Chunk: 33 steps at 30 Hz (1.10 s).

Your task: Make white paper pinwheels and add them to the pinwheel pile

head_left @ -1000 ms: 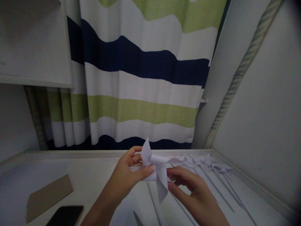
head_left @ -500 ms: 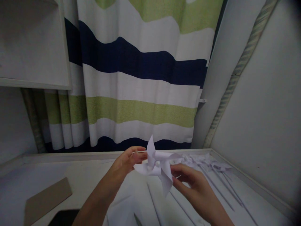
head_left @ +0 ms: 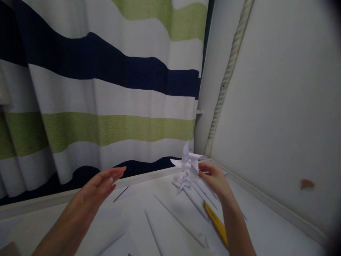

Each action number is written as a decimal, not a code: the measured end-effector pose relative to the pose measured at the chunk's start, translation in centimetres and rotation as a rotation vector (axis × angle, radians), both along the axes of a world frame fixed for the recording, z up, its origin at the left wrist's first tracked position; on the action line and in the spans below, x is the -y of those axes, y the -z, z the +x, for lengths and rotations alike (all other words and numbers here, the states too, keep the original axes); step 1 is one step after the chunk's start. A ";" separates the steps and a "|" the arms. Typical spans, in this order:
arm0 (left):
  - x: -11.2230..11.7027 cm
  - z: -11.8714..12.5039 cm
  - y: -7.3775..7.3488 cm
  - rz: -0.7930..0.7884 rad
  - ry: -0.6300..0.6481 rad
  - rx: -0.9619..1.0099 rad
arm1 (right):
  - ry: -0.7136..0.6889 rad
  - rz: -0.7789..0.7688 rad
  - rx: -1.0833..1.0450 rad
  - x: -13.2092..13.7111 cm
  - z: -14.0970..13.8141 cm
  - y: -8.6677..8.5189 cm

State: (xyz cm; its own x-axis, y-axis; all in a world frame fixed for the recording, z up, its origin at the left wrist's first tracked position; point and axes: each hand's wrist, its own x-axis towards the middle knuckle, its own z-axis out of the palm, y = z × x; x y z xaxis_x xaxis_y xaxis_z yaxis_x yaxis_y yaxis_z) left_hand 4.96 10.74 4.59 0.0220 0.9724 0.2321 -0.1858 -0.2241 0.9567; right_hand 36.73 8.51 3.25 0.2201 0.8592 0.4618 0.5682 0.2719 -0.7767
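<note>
A white paper pinwheel [head_left: 188,160] is pinched at its right side between the thumb and fingers of my right hand [head_left: 214,179]. It is held up in front of the far right corner of the white table, above other white paper pinwheels [head_left: 183,180] that lie there on thin white sticks [head_left: 194,202]. My left hand [head_left: 102,183] hangs over the left part of the table, apart from the pinwheel, holding nothing, its fingers stretched out.
Loose white sticks [head_left: 177,220] lie across the white table. Beside my right forearm is a yellow tool handle [head_left: 216,223]. White paper [head_left: 119,245] lies near the front. A striped curtain [head_left: 119,101] hangs behind, and a white wall [head_left: 279,124] rises on the right.
The view has swung to the right. My right hand has carried the pinwheel away toward the far right corner. My left hand has come off it. The yellow handle has come into view.
</note>
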 end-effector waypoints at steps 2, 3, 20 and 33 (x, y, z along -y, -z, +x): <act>0.1 0.4 0.1 0.018 -0.002 -0.039 | -0.008 -0.001 0.011 0.3 0.3 -0.1; 0.2 0.6 0.1 0.029 -0.005 -0.061 | -0.018 -0.002 0.015 0.5 0.3 -0.2; 0.6 3.1 1.9 0.045 0.704 -0.234 | -0.310 -0.075 0.244 3.0 -8.4 -0.9; 0.7 3.8 1.7 -0.009 0.741 -0.218 | -0.323 -0.111 0.281 2.6 -8.8 -0.6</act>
